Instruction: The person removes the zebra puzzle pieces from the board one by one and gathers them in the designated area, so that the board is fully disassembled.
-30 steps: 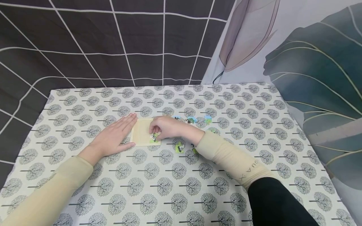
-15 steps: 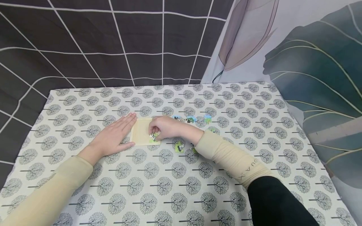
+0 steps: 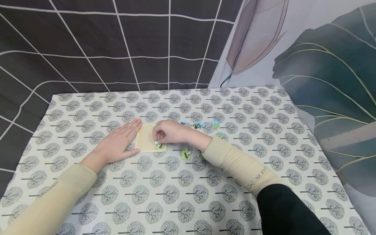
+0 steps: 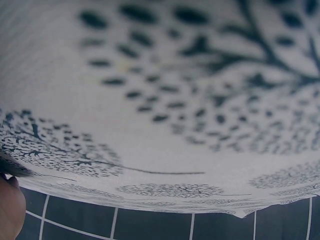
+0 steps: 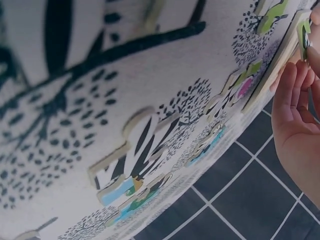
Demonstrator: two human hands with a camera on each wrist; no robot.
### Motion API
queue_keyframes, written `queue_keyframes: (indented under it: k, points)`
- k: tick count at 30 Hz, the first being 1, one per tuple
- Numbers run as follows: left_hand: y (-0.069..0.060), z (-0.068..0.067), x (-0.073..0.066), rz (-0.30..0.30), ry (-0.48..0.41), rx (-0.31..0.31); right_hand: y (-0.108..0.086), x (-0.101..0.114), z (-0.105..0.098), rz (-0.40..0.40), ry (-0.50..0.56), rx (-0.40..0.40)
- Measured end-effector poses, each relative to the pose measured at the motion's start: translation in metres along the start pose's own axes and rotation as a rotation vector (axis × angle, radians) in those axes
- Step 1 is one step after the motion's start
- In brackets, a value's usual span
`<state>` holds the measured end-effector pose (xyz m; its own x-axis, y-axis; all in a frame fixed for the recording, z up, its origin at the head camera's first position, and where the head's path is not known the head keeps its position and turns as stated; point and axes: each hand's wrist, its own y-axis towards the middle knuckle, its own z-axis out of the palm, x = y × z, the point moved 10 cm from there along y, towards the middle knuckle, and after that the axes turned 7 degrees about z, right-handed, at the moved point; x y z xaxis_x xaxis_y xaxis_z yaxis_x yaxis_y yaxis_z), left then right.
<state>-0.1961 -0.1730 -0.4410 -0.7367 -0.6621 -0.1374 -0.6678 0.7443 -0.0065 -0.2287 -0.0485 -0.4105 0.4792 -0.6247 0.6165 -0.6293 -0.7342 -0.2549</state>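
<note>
A shallow pale wooden puzzle tray (image 3: 145, 137) lies on the cloth in the head view. My left hand (image 3: 117, 140) lies flat along its left side, fingers straight, touching the edge. My right hand (image 3: 170, 132) reaches over the tray's right side with curled fingers, pinching a green panda-patterned puzzle piece (image 3: 160, 146) at the tray's near right corner. In the right wrist view, that puzzle piece (image 5: 304, 37) shows between fingertips at the right edge. The left wrist view shows mostly cloth and a sliver of hand (image 4: 10, 210).
Several loose jigsaw pieces lie right of the tray, among them a green one (image 3: 186, 153), a blue-green one (image 3: 215, 124) and a black-and-white striped one (image 5: 132, 155). The right forearm covers part of this area. A dark gridded curtain (image 3: 147, 49) hangs behind the table.
My right fingertips have shifted slightly left and up on the puzzle piece, showing more of it in the corner. The left hand stays in place.
</note>
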Motion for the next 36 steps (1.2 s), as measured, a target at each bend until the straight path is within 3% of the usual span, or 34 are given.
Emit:
queue_keyframes:
  k: [8,15,28,36]
  points:
    - [-0.001,0.002,0.001,-0.007,-0.001,0.011,-0.007,-0.001,-0.005,-0.022,0.062,0.020]
    - [-0.001,0.003,0.000,-0.006,0.000,0.009,-0.027,-0.007,-0.022,-0.023,0.080,-0.001]
    - [-0.002,0.002,0.000,0.001,-0.009,0.013,-0.086,-0.053,-0.050,0.032,0.102,-0.046]
    - [-0.001,0.003,0.001,-0.003,-0.016,0.021,-0.127,-0.089,-0.051,0.110,0.117,-0.036]
